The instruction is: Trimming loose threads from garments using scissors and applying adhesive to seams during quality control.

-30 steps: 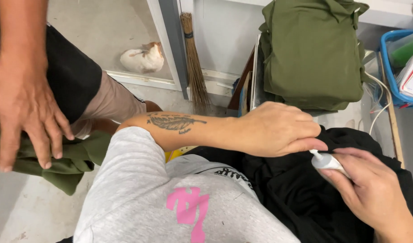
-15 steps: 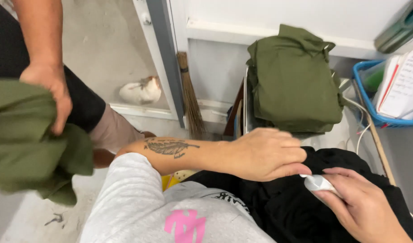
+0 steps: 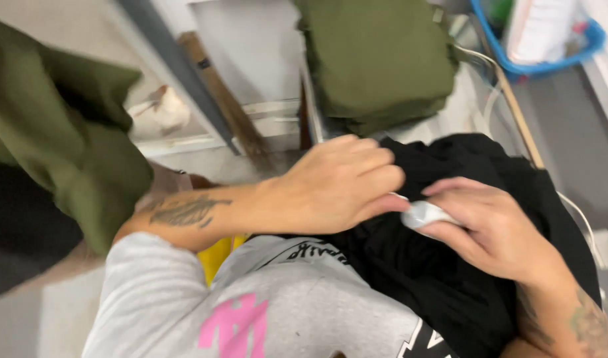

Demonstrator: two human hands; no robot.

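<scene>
Gripping: a small white object is pinched in the right hand, fingers curled about it, just above the black garment.
Left hand: laid knuckles-up on the black garment, fingertips pressed together against the white object.
Progress: the black garment is seen bunched and unfolded; what the white object is cannot be told.
Surface: a pale table bears a folded olive stack.
Room: a blue basket, a broom and olive cloth at left are seen.

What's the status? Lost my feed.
Left hand flat on black fabric garment. Right hand grips small white tool. Olive green cloth at left, apart.
</scene>
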